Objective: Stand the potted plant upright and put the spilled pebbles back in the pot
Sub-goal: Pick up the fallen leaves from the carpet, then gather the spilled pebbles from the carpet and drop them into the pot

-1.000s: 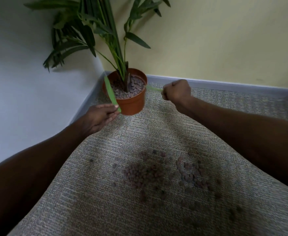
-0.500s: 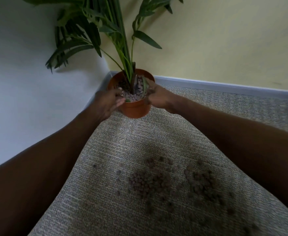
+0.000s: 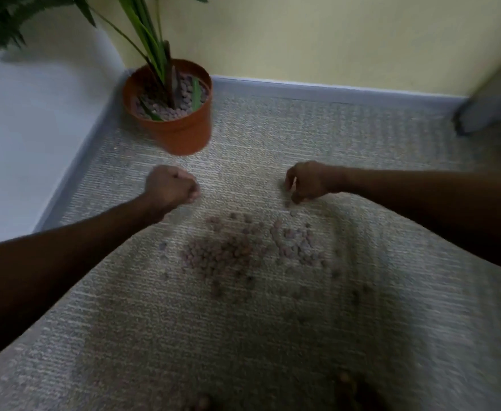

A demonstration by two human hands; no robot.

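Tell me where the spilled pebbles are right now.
In the head view the spilled pebbles lie mid-carpet, just below both hands, well short of the orange pot in the far-left corner.

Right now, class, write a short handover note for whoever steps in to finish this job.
Left hand: curled into a fist above the carpet; nothing seen in it.
Right hand: fingers curled, tips down by the nearest pebbles; contents unclear.
Round terracotta plastic pot stands upright in the corner with its green plant.
Done: pot stood up.
Left: brownish spilled pebbles lie on the grey carpet; gather them into the pot.
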